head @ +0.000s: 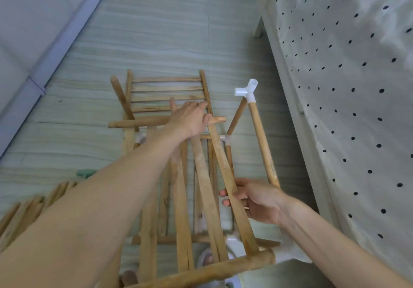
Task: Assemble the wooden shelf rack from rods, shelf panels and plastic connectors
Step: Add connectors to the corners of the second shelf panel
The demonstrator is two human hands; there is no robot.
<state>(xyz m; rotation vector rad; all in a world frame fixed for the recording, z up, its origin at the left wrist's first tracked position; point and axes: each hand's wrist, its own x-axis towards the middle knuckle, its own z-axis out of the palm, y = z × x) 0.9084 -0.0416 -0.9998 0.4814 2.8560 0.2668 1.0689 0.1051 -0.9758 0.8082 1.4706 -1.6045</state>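
Pale striped flooring (pixel 156 42) is lying under everything, with a dotted cloth (pixel 346 75) hanging right of the panel and a grey sofa (pixel 33 31) left of it. A slatted panel (pixel 201 198) is tilting up off the floor. The left hand (pixel 190 118) is resting on its far end, fingers spread over a crossbar. The right hand (pixel 252 200) is gripping the panel's right slat, fingers curled round it. Just right of the panel, a rod (pixel 263 144) is standing up, a white connector (pixel 248 91) capping it. Beyond the panel, a second panel (pixel 167 91) is lying flat.
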